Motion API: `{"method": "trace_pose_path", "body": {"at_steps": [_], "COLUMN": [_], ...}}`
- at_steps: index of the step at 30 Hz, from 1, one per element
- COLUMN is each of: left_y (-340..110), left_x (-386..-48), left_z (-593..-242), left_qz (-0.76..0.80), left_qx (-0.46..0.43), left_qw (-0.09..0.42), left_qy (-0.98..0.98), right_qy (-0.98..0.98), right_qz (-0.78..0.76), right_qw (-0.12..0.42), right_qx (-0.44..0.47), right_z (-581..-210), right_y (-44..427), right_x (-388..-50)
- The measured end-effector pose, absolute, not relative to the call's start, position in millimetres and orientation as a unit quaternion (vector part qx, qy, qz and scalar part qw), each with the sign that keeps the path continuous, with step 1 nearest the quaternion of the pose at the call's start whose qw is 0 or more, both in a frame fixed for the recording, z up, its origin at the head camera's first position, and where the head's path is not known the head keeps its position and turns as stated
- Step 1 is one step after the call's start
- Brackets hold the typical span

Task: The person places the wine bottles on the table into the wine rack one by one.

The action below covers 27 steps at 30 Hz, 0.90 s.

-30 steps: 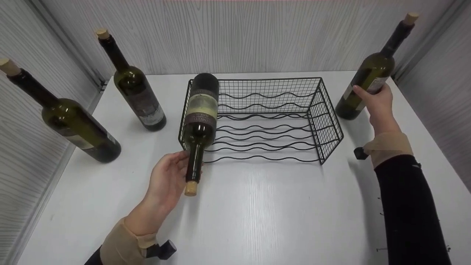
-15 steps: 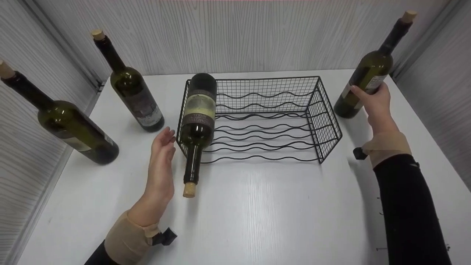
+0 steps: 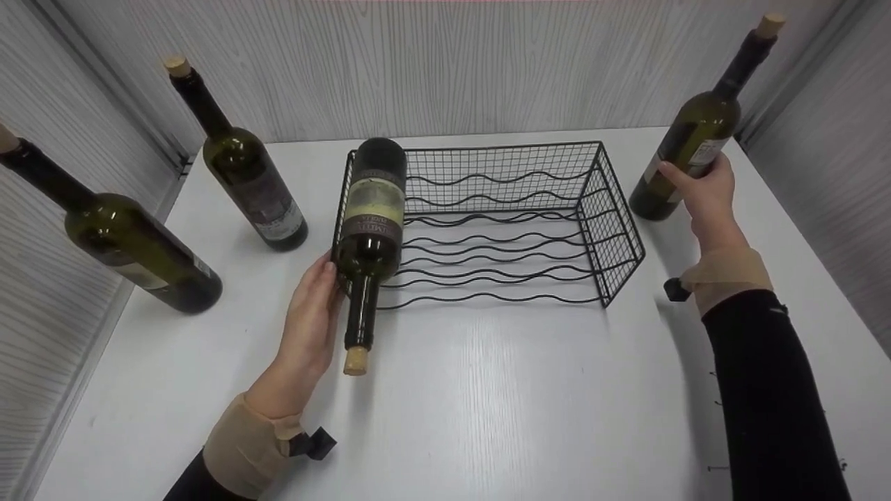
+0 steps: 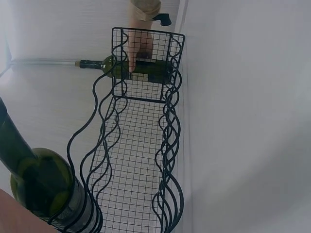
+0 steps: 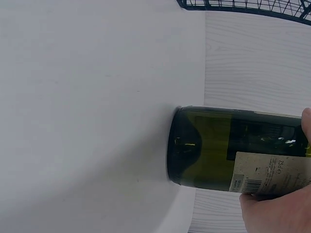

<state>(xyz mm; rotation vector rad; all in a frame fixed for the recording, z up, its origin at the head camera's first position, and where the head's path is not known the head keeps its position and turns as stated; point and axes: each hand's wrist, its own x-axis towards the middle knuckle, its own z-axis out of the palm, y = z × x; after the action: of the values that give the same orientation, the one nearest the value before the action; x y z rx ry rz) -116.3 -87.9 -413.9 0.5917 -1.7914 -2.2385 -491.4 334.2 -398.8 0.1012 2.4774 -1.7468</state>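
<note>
In the head view a black wire rack (image 3: 487, 300) stands mid-table. A dark bottle (image 3: 373, 223) lies across its left end, cork toward the front. The left hand (image 3: 306, 327) is at the rack's front left corner beside this bottle, fingers fairly straight, tips partly hidden; in the left wrist view only a bit of the hand (image 4: 19, 216) shows. Right of the rack, the right hand (image 3: 706, 198) grips the lower body of an upright bottle (image 3: 703, 125). The right wrist view shows that bottle (image 5: 209, 148) with its base against the table and the hand (image 5: 282, 211) round its label.
Two corked bottles stand left of the rack, one (image 3: 254, 188) near its left end and another (image 3: 139, 250) farther left and nearer the front. Grey wood-grain panels (image 3: 445, 69) rise behind the white table (image 3: 487, 403) and at both sides.
The left hand has left the neck of the lying bottle, moved left, then come back to the rack's front left corner. The right hand keeps its hold; the whole head view has shifted slightly.
</note>
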Motion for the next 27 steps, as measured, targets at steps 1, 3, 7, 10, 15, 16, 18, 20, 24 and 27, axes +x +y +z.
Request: {"method": "trace_pose_path", "body": {"at_steps": [1, 3, 7, 10, 15, 16, 18, 20, 24, 27], "left_y": [-88, -88, -87, -87, -88, -88, -87, -88, -88, -88], "left_x": [-116, -117, -117, -116, -115, -115, -116, -116, -117, -117], "left_z": [-414, -414, -414, -415, -415, -414, -414, -414, -413, -412], "left_qz": [-0.757, -0.755, -0.750, -0.752, -0.755, -0.755, -0.754, -0.755, -0.759, -0.763], "left_qx": [0.202, 0.201, 0.206, 0.217, 0.230, 0.231, 0.230, 0.229, 0.225, 0.221], "left_qw": [0.103, 0.103, 0.100, 0.099, 0.097, 0.096, 0.094, 0.093, 0.093, 0.094], "left_qy": [-0.613, -0.616, -0.620, -0.614, -0.606, -0.607, -0.608, -0.608, -0.604, -0.601], "right_qy": [0.819, 0.824, 0.823, 0.821, 0.824, 0.823, 0.820, 0.813, 0.807, 0.802], "right_qz": [-0.571, -0.564, -0.565, -0.568, -0.565, -0.567, -0.571, -0.581, -0.588, -0.596], "right_qw": [0.053, 0.050, 0.045, 0.046, 0.042, 0.042, 0.042, 0.045, 0.048, 0.044], "right_qx": [0.033, 0.030, 0.029, 0.027, 0.019, 0.015, 0.007, 0.002, 0.008, 0.020], "right_z": [-400, -401, -402, -403, -408, -409, -413, -416, -421, -422], "right_y": [335, 335, 337, 336, 335, 335, 335, 335, 331, 328], "right_x": [-492, -492, -493, -492, -493, -493, -493, -493, -493, -494]}}
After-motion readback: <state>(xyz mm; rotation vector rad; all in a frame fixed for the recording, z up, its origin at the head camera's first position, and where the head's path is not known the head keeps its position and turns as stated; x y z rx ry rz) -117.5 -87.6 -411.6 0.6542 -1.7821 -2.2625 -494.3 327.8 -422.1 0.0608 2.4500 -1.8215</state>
